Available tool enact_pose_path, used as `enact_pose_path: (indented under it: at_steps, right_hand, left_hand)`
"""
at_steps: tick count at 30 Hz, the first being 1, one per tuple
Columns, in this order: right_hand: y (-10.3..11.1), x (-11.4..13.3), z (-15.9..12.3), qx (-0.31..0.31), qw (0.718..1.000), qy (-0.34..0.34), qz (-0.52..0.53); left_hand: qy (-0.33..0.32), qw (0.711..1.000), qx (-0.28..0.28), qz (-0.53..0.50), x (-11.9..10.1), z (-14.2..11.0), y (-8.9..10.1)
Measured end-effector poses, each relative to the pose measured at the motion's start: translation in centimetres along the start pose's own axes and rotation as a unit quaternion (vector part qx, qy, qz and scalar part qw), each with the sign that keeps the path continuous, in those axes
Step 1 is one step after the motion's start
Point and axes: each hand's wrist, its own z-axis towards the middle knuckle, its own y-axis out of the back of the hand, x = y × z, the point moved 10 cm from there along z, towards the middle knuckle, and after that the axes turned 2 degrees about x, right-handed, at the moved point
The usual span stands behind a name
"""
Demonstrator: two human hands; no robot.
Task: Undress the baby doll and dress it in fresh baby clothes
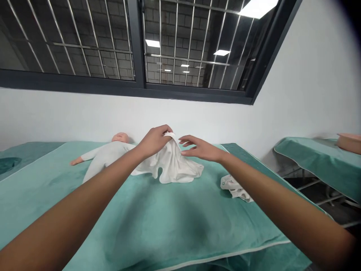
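My left hand [155, 141] pinches the upper edge of a white cloth garment [177, 165], lifting that part off the green bed cover. The rest of the garment hangs in folds and rests on the cover; its exact kind is hard to make out. Just right of the raised edge, my right hand [200, 148] is open, fingers apart and pointing at the cloth. A baby doll [105, 155] in a pale long-sleeved suit lies on its back to the left, partly hidden behind my left forearm. Beyond my right forearm sits a crumpled white printed cloth [235, 187].
The green cover [158, 226] with white piping spreads over the bed, which stands against a white wall [84, 113] under a barred window [194, 45]. On the right, a second green-covered table [313, 162] bears a pinkish-tan basin-like object [349, 143], with a gap between.
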Motion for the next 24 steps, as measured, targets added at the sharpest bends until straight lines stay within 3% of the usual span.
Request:
enact_pose_path:
  at_steps: [3, 6, 9, 12, 15, 17, 22, 24]
  right_hand:
    - [-1.9, 2.0, 2.0, -0.035, 0.998, 0.048, -0.016]
    - [-0.7, 1.1, 2.7, -0.101, 0.987, 0.016, -0.124]
    - [0.4, -0.5, 2.4, -0.118, 0.966, -0.016, -0.232]
    - [0.6, -2.6, 1.7, -0.150, 0.953, -0.044, -0.258]
    - [-0.8, -6.5, 0.9, -0.149, 0.970, -0.094, -0.166]
    - [-1.7, -9.1, 0.0, -0.140, 0.975, -0.119, -0.124]
    - [-0.5, -12.2, -2.5, -0.155, 0.976, -0.138, -0.067]
    - [0.7, -11.9, -3.2, -0.158, 0.978, -0.135, -0.025]
  left_hand:
    - [-0.014, 0.998, 0.005, 0.066, -0.9, 0.2, 0.4]
    - [0.002, 0.980, 0.044, 0.195, 0.7, -0.3, 0.8]
    - [0.017, 0.948, 0.098, 0.304, 3.2, -1.5, 0.7]
    - [0.032, 0.954, 0.059, 0.293, 4.9, -2.5, 1.2]
    - [0.080, 0.969, -0.016, 0.232, 7.0, -3.7, 2.2]
    - [0.125, 0.968, -0.023, 0.215, 9.0, -4.8, 2.4]
    - [0.141, 0.944, 0.169, 0.245, 12.9, -7.6, -0.3]
    - [0.140, 0.949, 0.191, 0.207, 13.6, -8.2, -0.1]
